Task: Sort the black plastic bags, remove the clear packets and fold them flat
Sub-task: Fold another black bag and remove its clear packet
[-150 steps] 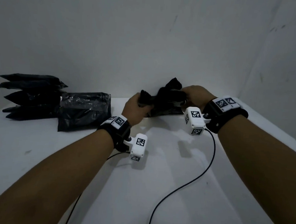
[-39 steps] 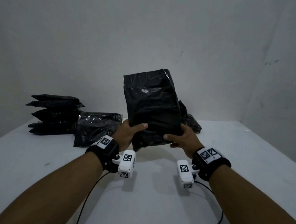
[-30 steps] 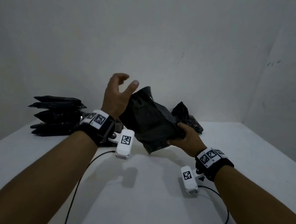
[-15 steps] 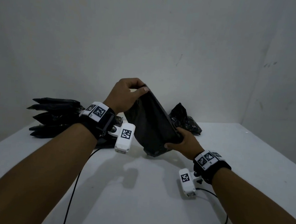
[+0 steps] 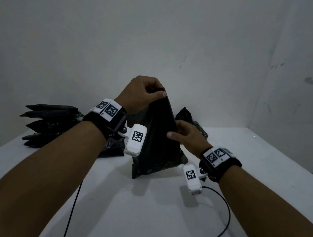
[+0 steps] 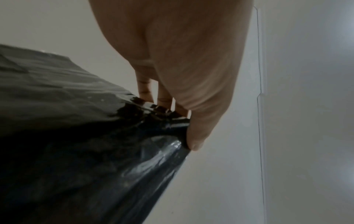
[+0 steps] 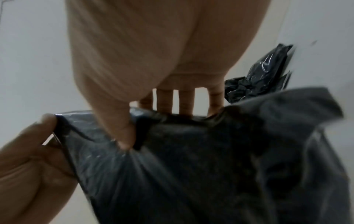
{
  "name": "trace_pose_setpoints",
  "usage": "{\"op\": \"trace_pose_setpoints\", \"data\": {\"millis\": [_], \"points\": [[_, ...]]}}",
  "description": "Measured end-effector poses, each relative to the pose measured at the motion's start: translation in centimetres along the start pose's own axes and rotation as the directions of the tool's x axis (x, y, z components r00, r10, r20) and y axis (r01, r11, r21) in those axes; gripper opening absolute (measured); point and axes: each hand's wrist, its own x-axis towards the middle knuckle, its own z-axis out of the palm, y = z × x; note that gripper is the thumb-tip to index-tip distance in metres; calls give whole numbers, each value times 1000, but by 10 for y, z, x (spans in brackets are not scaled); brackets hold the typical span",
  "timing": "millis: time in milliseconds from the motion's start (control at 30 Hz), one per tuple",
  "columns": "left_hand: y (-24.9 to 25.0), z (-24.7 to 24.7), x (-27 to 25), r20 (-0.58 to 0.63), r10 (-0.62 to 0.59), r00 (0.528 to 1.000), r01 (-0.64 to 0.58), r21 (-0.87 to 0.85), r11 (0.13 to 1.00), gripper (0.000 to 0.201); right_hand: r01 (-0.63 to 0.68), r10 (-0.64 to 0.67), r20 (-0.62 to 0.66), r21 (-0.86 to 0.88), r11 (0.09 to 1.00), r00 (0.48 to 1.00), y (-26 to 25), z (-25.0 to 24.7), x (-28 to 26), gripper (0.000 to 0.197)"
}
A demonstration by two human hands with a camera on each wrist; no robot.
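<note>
Above the table point(image 5: 145, 210), the black bag point(image 5: 157, 142) now hangs upright, both hands gripping.

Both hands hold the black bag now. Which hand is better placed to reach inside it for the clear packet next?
Probably the right hand. It grips the black bag lower on its side, while the left hand pinches the top corner and holds the bag up. Keeping the left grip lets the right one go. No clear packet is visible yet.

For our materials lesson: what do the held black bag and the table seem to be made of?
Black bag: thin plastic film, semi-glossy; it crinkles and glints where the left hand pinches it. Table: hard, smooth, matte white, possibly laminate or painted board; the material cannot be told.
</note>
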Motion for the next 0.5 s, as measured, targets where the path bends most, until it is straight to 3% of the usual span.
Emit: {"op": "trace_pose_setpoints", "data": {"millis": [100,200,267,333,400,433,500], "points": [[12,2,2,24,28,999,-29,43,999,12,-2,12,-86,119,993,996,-10,7,6,16],[9,-5,-4,-82,23,996,-19,49,999,23,-13,35,-115,184,983,993,-9,8,6,13],[-6,-16,-14,-187,-52,981,54,5,999,33,-15,42,-124,210,978,991,-5,6,4,24],[-29,-26,-31,-214,-238,947,221,-98,970,51,-24,57,-131,239,971,990,-1,3,2,30],[-56,-30,-55,-123,-500,857,446,-310,840,75,-35,74,-133,279,960,988,2,0,0,32],[-68,-29,-67,15,-601,799,545,-441,714,86,-38,81,-134,298,954,988,2,-1,-2,32],[-87,-24,-87,321,-630,707,673,-578,461,95,-37,88,-133,344,938,987,2,-1,-4,28]]}}
